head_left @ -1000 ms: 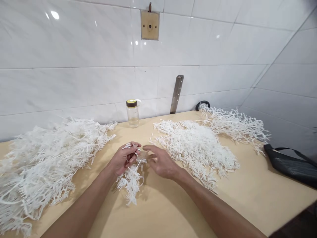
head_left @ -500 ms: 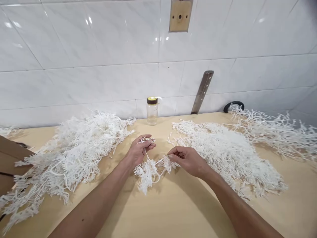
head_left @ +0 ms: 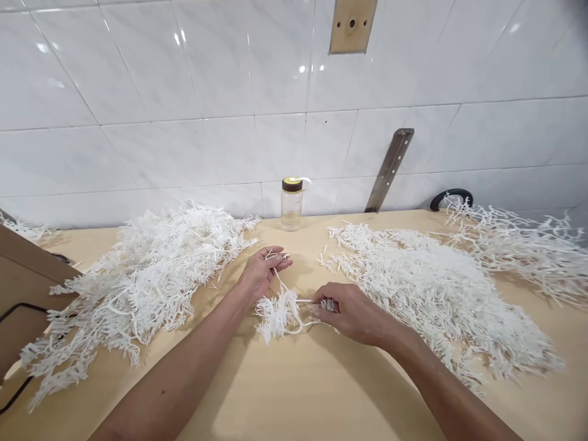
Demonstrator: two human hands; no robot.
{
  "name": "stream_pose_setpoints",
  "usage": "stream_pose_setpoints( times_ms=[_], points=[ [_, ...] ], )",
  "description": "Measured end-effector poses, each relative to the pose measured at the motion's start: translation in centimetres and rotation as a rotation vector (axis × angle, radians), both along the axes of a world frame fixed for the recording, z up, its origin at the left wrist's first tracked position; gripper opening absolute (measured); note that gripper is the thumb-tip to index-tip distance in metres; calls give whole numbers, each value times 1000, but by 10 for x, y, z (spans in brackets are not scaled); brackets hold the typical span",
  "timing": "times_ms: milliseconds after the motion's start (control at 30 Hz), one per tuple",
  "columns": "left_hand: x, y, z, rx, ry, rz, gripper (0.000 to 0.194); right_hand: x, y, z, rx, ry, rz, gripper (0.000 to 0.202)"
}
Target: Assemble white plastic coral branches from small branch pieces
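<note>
Between my hands stretches a white plastic branch sprig (head_left: 278, 311) with bushy tips and thin stems, just over the table. My left hand (head_left: 263, 271) pinches thin white stems at its upper end. The fingers of my right hand (head_left: 351, 311) are closed around a bushy part of the same sprig, and a stem runs from them to the tuft in the middle. A large heap of white sprigs (head_left: 151, 275) lies to the left of my left hand. Beyond my right hand is another heap of short white pieces (head_left: 441, 288).
A clear bottle (head_left: 291, 205) with a dark and yellow lid stands near the tiled wall. A metal strip (head_left: 390, 169) leans there, beside a black ring-shaped object (head_left: 452, 197). Bare white branches (head_left: 523, 251) lie far right. A cardboard box (head_left: 32, 275) is at the left edge.
My right hand has closed around the sprig's right tuft and drawn it slightly right and down. My left hand keeps its pinch. The whole view has shifted a little.
</note>
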State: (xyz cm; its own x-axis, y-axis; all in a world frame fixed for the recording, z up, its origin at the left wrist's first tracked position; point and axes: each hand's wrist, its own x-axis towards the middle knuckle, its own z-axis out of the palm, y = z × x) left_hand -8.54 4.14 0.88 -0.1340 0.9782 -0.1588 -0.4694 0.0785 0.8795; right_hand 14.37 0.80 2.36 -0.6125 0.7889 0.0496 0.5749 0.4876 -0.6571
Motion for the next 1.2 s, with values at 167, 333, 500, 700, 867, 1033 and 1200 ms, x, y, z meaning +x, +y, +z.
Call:
stream_pose_setpoints(
  times_ms=[167, 333, 500, 700, 867, 1033, 1200],
  points=[
    [-13, 5, -2, 3, 75, 207, 21, 5, 4, 1, 0, -46, -21, 12],
    [-15, 1, -4, 15, 309, 250, 19, 9, 3, 4, -82, -27, -66, 16],
    [-7, -2, -9, 86, 420, 142, 21, 7, 3, 4, -58, -2, -47, 14],
    [-9, -1, -5, 45, 442, 14, 33, 5, 5, 3, -31, -1, -84, 18],
    [-16, -6, 13, -7, 412, -118, 37, 4, 5, 2, -44, 22, -110, 17],
    [-21, -8, 26, 6, 600, -52, 30, 2, 6, 2, -40, 68, -130, 16],
    [-3, -24, 59, 207, 855, 211, 15, 2, 9, 1, -46, 97, -170, 17]
  ],
)
